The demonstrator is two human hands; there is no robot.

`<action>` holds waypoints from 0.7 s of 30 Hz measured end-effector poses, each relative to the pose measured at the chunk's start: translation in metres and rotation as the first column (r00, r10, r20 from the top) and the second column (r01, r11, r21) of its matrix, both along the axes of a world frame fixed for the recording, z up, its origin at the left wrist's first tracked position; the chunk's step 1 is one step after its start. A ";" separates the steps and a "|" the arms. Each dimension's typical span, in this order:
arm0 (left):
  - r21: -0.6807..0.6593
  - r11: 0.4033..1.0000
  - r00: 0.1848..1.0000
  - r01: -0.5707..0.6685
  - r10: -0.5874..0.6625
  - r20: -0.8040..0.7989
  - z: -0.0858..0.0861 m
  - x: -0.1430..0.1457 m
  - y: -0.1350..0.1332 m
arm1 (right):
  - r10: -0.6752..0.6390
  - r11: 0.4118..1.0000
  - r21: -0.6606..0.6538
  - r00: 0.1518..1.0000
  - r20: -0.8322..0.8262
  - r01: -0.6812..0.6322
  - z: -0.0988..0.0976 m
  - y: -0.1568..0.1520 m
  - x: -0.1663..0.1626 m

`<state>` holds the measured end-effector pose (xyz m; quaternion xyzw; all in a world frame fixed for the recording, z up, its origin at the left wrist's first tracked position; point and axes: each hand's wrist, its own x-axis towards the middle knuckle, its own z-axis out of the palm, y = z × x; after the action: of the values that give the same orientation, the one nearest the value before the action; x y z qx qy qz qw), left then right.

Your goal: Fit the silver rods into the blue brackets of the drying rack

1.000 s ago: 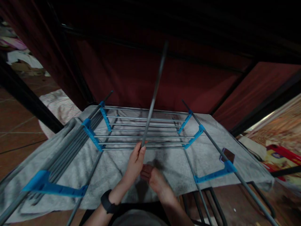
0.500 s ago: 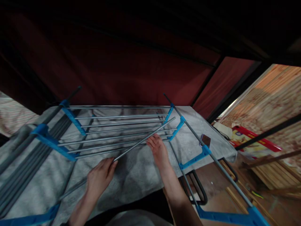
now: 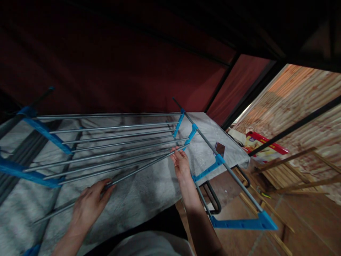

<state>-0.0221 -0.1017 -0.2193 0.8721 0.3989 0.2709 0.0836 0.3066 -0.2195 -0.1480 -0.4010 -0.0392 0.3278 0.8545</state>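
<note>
A thin grey metal rod point(image 3: 141, 170) slants across the front of a rack frame of metal tubes and blue plastic brackets. My left hand point(image 3: 92, 201) is closed around the rod towards its near left end. With bent fingers my right hand point(image 3: 180, 161) pinches it close to its far right end, which is beside or against a blue bracket point(image 3: 191, 135); contact there is unclear. Behind it, several parallel rods span between that side and the left blue bracket point(image 3: 32, 174). Nearer to me on the right, another blue bracket point(image 3: 209, 169) joins two side tubes.
Grey cloth point(image 3: 149, 199) covers the surface under the rack. Several loose tubes point(image 3: 23, 153) lie at the left. A small dark box point(image 3: 220, 149) is on the cloth beyond the right side tube. Wooden frames point(image 3: 290, 174) and a red-and-yellow package point(image 3: 266, 145) are at the right.
The rod's right end has come down to the blue bracket, and its slant is shallower. My right hand has moved along towards that end. The view has turned to the right.
</note>
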 end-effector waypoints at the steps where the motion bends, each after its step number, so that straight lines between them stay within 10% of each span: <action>1: 0.000 1.000 1.000 -0.012 0.012 -0.015 -0.001 -0.001 0.001 | 0.000 1.000 0.000 1.000 0.005 0.000 -0.002 -0.001 0.001; 21: -0.006 0.996 0.995 0.088 -0.089 -0.042 -0.018 -0.005 0.005 | 0.026 0.998 -0.066 0.999 0.029 -0.024 -0.012 -0.011 0.005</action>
<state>-0.0270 -0.0964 -0.2376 0.8942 0.3621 0.2476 0.0889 0.3116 -0.2300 -0.1596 -0.4334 -0.0462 0.3335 0.8360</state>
